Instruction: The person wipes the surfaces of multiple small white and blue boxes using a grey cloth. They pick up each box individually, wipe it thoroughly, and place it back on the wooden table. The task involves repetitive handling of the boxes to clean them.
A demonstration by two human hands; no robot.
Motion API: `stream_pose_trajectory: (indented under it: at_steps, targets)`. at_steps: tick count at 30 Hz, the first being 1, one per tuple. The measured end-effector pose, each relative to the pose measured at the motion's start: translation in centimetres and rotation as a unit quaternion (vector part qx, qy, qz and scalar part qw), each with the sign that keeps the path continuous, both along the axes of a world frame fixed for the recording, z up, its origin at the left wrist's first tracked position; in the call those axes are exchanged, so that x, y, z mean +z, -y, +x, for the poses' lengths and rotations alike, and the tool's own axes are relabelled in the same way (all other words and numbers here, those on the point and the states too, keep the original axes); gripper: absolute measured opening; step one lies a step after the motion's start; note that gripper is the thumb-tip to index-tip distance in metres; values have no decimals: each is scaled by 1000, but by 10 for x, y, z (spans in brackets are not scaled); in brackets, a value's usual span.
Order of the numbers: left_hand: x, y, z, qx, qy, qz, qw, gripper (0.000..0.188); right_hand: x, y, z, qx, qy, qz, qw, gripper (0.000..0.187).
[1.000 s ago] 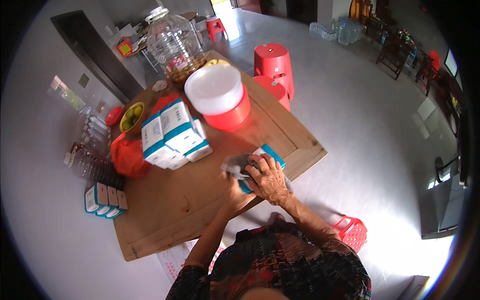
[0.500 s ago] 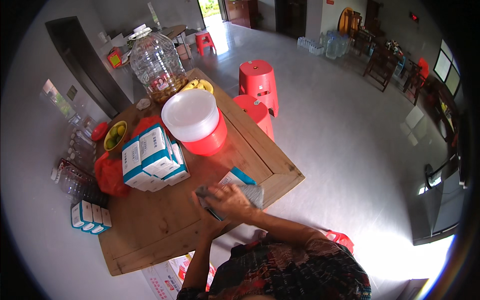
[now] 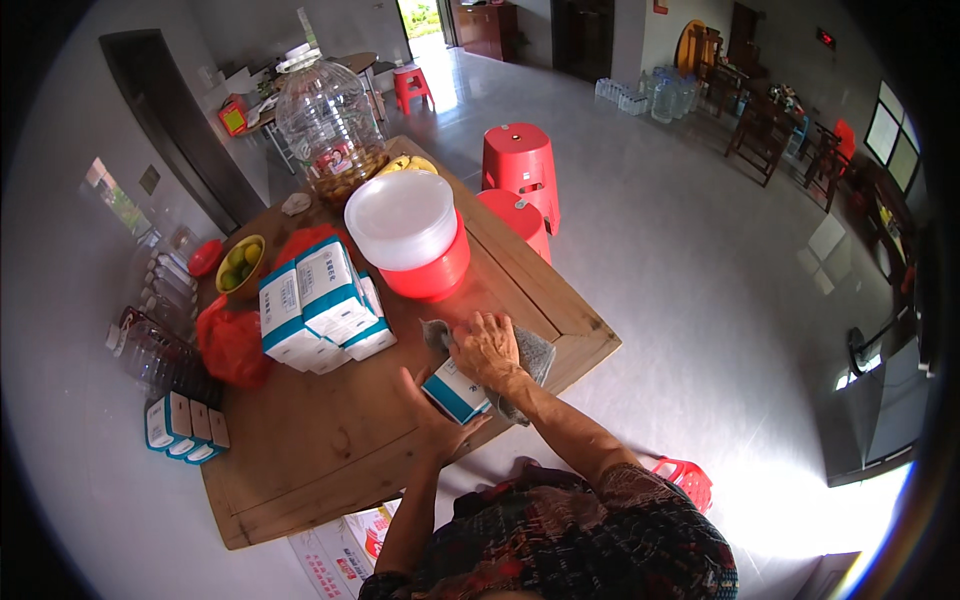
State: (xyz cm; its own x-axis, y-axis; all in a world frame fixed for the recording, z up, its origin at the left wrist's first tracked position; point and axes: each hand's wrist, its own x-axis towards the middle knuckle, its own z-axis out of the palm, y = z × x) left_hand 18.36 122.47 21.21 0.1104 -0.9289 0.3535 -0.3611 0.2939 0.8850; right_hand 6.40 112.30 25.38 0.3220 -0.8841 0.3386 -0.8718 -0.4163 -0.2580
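Observation:
Near the table's front edge, my left hand (image 3: 436, 424) is wrapped round the near side of a small white-and-teal pack (image 3: 458, 388). My right hand (image 3: 488, 350) presses on a grey cloth (image 3: 536, 358), which spreads out on both sides of the fingers. The cloth lies against the pack's far right side and covers a bit of the table there. To the left of my hands, several more white-and-teal packs (image 3: 318, 300) are stacked. Behind them stands a red tub (image 3: 430, 272) topped with stacked clear plastic lids or bowls (image 3: 400, 215).
The wooden table (image 3: 330, 440) also holds a large clear jug (image 3: 325, 120), bananas (image 3: 408, 164), a yellow bowl of green fruit (image 3: 240, 264) and a red plastic bag (image 3: 232, 345). More packs (image 3: 186, 428) sit at its left edge. Red stools (image 3: 518, 165) stand beyond the right side.
My right hand has moved the cloth up and to the right, off the pack. The pack's teal-edged face now shows beside my left hand. The whole view has shifted slightly.

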Motion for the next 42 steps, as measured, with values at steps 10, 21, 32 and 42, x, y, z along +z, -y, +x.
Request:
stream_pose_trajectory:
  at_steps: [10, 21, 32, 42]
  targets:
    - [-19, 3, -2, -10, -202, 10, 979, 130, -5, -92, 12, 158, 77, -156, 972, 38]
    - [5, 0, -4, 7, -44, -27, 999, 135, -9, -16, -19, -22, 48, -81, 995, 36]
    - [4, 2, -4, 86, 112, -42, 989, 139, -5, -15, -28, 149, 30, -112, 982, 35]
    - [-27, 8, 9, 64, 44, -61, 995, 136, -5, -44, 2, 275, 75, -130, 950, 26]
